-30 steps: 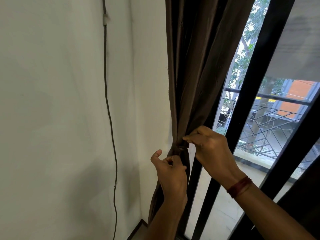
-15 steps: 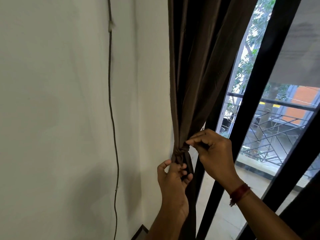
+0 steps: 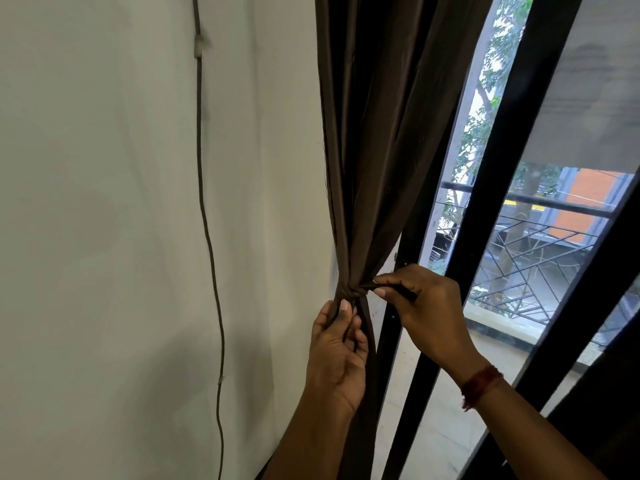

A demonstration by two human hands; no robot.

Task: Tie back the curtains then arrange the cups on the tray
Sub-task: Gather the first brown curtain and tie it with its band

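The brown curtain (image 3: 374, 133) hung gathered beside the window frame (image 3: 502, 168). The left hand (image 3: 339, 348) gripped the fabric under the knot (image 3: 349, 292), and the right hand (image 3: 426, 310) pinched the strap end (image 3: 391, 289). If one grip slipped, the knot would probably loosen.

The right hand (image 3: 427, 311) is drawing the tie end (image 3: 394, 289) out to the right, away from the knot (image 3: 349, 293) that its fingertips were touching a second ago. The left hand (image 3: 337, 355) is sliding up and pinching the curtain (image 3: 374, 150) just under the knot, which is cinching smaller.
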